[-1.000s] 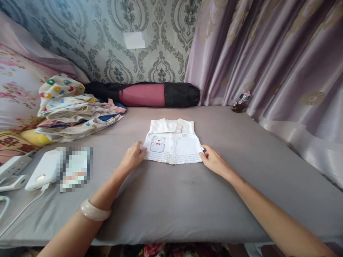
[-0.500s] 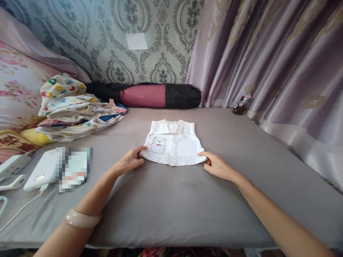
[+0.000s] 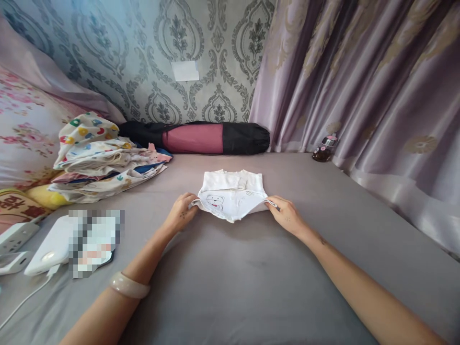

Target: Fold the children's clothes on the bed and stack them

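A small white baby garment (image 3: 232,194) with a bear print lies on the grey bed sheet (image 3: 251,268) in the middle. My left hand (image 3: 183,213) pinches its lower left corner and my right hand (image 3: 285,216) pinches its lower right corner. Both corners are lifted off the sheet, so the bottom edge sags between them and curls toward the top of the garment. A pale bangle sits on my left wrist.
A pile of folded printed clothes (image 3: 104,158) lies at the left. A black and pink rolled bag (image 3: 201,137) rests against the patterned wall. A small bottle (image 3: 323,149) stands by the purple curtain (image 3: 377,96). White chargers (image 3: 43,244) and a cable lie at the near left.
Both hands went from resting at the garment's lower corners to pinching them and lifting the bottom edge up and away from me. The garment now looks shorter.
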Demonstrator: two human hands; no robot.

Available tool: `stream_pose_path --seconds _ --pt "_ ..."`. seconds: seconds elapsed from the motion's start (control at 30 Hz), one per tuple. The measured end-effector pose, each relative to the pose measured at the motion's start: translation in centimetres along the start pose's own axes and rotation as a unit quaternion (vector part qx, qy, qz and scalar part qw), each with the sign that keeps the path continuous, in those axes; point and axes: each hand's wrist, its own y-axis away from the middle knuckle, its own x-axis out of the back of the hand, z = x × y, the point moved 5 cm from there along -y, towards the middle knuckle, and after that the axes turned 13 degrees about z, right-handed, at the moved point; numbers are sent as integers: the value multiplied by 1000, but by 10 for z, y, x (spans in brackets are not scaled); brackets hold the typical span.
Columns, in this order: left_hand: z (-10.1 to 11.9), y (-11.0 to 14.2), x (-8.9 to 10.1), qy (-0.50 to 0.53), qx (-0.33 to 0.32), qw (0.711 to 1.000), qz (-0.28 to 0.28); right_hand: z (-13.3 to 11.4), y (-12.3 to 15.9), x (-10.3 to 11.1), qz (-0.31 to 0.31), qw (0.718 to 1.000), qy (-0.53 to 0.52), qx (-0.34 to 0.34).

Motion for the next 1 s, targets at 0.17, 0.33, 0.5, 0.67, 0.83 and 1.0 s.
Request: stream_pose_path --seconds 0.17,0.33,0.5,0.67,0.83,1.0 --pt "-1 -17 -8 15 74 997 35 11 -26 -10 68 996 24 -44" --pt "-4 -39 -24 16 80 993 87 19 -51 -23 125 991 48 -21" --pt "-11 -63 -41 21 74 991 113 29 -71 -38 126 985 113 -31" --pt "-24 -81 -60 -24 107 989 97 41 -86 -52 80 977 186 -68" --pt "-36 -90 -74 -53 117 988 80 53 -93 -62 38 969 222 -101" --pt "-45 -96 -80 -76 142 985 62 58 -95 -64 38 966 230 -112"
